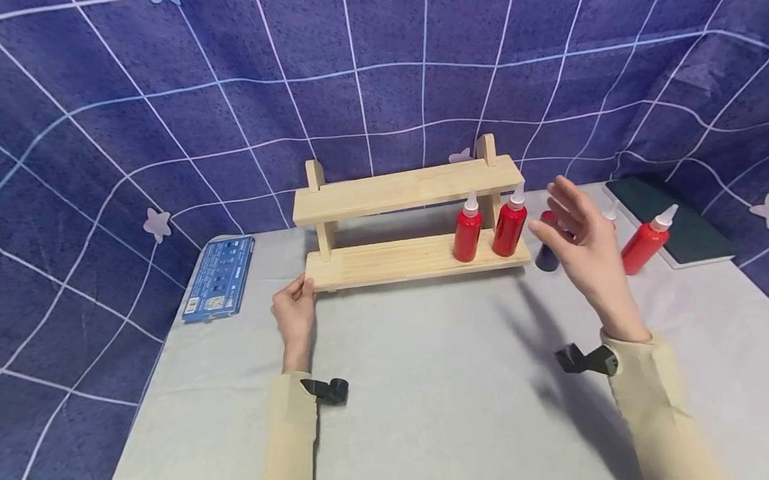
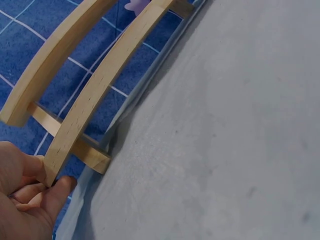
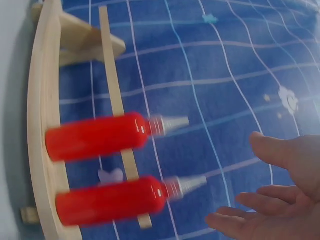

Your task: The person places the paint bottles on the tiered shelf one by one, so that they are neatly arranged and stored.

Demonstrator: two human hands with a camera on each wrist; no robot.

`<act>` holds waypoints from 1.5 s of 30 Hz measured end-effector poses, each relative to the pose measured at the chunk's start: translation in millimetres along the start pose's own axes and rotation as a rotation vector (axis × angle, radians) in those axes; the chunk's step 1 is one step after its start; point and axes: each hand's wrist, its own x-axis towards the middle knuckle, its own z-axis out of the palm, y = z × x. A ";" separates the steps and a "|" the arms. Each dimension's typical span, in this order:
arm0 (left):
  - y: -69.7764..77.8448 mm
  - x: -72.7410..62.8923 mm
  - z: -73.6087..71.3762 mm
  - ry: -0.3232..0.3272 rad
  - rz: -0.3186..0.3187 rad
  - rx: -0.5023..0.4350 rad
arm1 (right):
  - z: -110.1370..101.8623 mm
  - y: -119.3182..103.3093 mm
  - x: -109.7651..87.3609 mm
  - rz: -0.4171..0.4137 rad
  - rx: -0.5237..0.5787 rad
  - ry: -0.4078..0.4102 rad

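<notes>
A two-tier wooden rack (image 1: 392, 260) stands on the table. Two red squeeze bottles with pale pointed tips, a left one (image 1: 467, 238) and a right one (image 1: 509, 231), stand upright at the right end of its lower shelf. My left hand (image 1: 295, 312) pinches that shelf's left end (image 2: 59, 155) between thumb and fingers. Raised above the table just right of the rack, my right hand (image 1: 588, 256) holds nothing, thumb and fingers spread apart (image 3: 280, 200). Partly hidden behind it is a dark cylindrical thing (image 1: 546, 259) with red above it.
Another red squeeze bottle (image 1: 644, 249) is to the right of my right hand, and a white tip (image 1: 611, 211) shows behind the hand. A dark green flat book or board (image 1: 673, 216) lies at the back right. On the left lies a blue printed box (image 1: 218, 277).
</notes>
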 end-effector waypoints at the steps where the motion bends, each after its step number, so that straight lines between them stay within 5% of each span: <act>1: 0.0 -0.1 -0.1 0.001 0.000 0.001 | -4.4 2.2 0.0 0.008 0.004 0.014; 7: -2.1 0.4 -0.5 -0.003 -0.008 0.010 | -30.5 15.2 -1.1 0.060 0.060 0.123; 13: -1.1 1.4 -0.1 -0.011 -0.021 0.016 | -54.9 25.5 -2.2 0.102 0.288 0.220; 18: 0.4 1.6 -0.5 -0.008 -0.025 0.013 | -71.2 33.1 -0.2 0.139 0.367 0.312; 30: -1.7 3.7 0.7 -0.005 -0.015 0.020 | -89.7 50.0 1.4 0.248 0.341 0.465; 45: 2.3 1.7 0.5 -0.001 -0.028 0.033 | -103.2 87.8 10.2 0.462 0.267 0.516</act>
